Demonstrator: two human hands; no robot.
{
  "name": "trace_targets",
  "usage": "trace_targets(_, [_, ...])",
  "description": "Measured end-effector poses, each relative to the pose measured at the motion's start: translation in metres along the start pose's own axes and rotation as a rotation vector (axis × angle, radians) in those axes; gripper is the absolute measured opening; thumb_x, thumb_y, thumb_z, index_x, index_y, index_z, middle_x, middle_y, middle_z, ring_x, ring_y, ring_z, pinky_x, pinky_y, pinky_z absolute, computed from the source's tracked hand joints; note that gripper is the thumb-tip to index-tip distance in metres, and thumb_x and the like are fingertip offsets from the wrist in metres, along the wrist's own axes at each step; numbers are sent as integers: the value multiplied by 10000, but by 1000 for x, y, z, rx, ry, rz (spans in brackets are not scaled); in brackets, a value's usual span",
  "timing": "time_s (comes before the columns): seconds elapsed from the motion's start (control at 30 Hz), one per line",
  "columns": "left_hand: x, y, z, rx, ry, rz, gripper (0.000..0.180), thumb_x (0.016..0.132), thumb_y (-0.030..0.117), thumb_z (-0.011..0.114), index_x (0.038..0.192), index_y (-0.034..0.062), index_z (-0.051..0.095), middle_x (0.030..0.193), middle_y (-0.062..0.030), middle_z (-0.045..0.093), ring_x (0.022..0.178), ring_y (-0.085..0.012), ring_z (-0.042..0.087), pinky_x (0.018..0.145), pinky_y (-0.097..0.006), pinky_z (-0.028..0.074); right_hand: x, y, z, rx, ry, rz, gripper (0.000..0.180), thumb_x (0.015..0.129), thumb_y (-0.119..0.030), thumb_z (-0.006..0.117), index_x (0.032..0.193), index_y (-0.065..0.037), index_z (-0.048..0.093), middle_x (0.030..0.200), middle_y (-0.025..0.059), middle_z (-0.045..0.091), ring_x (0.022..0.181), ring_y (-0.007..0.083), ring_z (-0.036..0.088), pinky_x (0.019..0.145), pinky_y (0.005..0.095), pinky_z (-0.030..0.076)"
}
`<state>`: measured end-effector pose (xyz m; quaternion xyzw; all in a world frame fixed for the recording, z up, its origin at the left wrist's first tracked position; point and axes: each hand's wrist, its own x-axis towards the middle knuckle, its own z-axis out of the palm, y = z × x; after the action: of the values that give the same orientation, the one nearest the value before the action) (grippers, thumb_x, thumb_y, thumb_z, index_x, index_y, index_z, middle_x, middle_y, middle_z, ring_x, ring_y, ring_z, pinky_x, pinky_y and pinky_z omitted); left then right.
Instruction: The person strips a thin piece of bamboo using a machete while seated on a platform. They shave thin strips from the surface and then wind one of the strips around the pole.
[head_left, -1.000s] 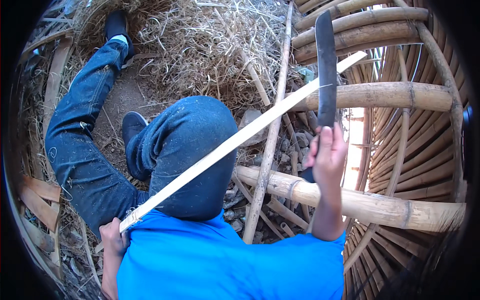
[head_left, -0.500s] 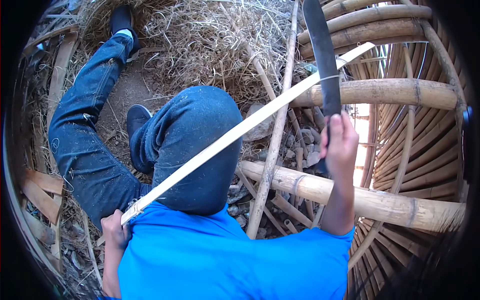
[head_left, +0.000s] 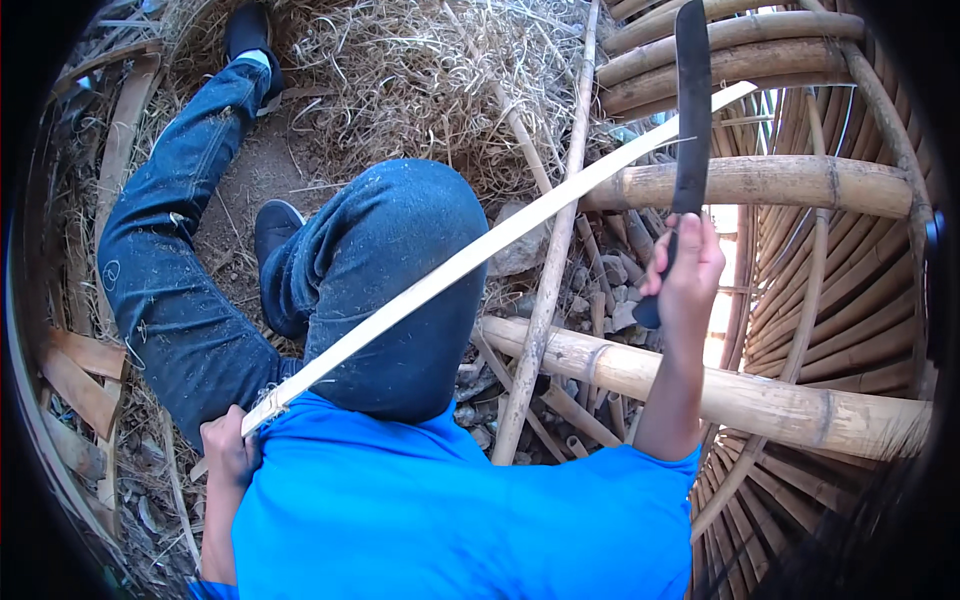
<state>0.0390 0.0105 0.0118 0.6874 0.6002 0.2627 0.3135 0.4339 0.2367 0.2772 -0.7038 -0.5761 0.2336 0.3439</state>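
Observation:
A long pale bamboo strip (head_left: 446,276) slants from my lap up over my bent knee to the upper right. My left hand (head_left: 229,448) is closed around its lower end by my hip, where thin curled shavings cling. In my right hand (head_left: 686,262) is the dark handle of a machete (head_left: 692,100), its long blade pointing up and away from me. The blade crosses in front of the strip near the far end; I cannot tell whether they touch. A thin sliver shows beside the blade there.
Dry shavings (head_left: 400,75) cover the ground ahead. Thick bamboo poles (head_left: 760,408) cross on the right, before a curved bamboo frame (head_left: 850,310). A thinner pole (head_left: 550,300) stands beside my knee, among stones. Flat bamboo pieces (head_left: 82,392) lie at left.
The machete has shifted right and turned from leaning left to nearly upright. My right hand has moved slightly with it. The strip and my left hand have barely shifted.

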Motion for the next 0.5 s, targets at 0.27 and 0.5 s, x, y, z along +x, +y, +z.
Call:
trace_targets(0.27, [-3,-7,2,-6,15,-28,245,835,241,531,711,41,460,572,-172,481,536,-367,540,498,-447,385,-23,9,24,-80,-128,-54,329,999,-310,436,894,-9,512,528,-36,446,400,33,440,345,188,360])
trace_targets(0.5, [-7,-1,-3,17,7,-23,237,823,243,523,712,42,461,569,-159,478,534,-358,543,496,-442,388,-29,-4,31,27,-98,22,290,1008,-281,420,924,-12,488,551,-14,419,400,35,404,367,193,348])
